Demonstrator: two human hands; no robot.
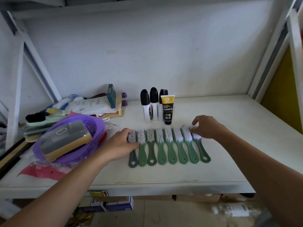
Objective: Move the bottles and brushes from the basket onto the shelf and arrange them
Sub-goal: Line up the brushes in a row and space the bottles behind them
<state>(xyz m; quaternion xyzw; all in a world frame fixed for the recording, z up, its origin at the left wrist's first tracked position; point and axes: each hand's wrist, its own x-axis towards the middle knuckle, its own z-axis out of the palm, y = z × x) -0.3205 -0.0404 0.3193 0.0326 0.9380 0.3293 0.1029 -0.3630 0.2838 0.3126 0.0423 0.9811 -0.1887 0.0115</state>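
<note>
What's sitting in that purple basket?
A tan-based item with a clear cover lies tilted in the purple basket. Anything beneath it inside the basket is hidden.

A white shelf (pixel 229 145) carries a row of eight brushes (pixel 168 145) lying side by side, handles toward the viewer. Behind stand three black-capped bottles (pixel 154 104) and a tube (pixel 168 110). A purple basket (pixel 91 122) and packets (pixel 91 104) lie left.
</note>
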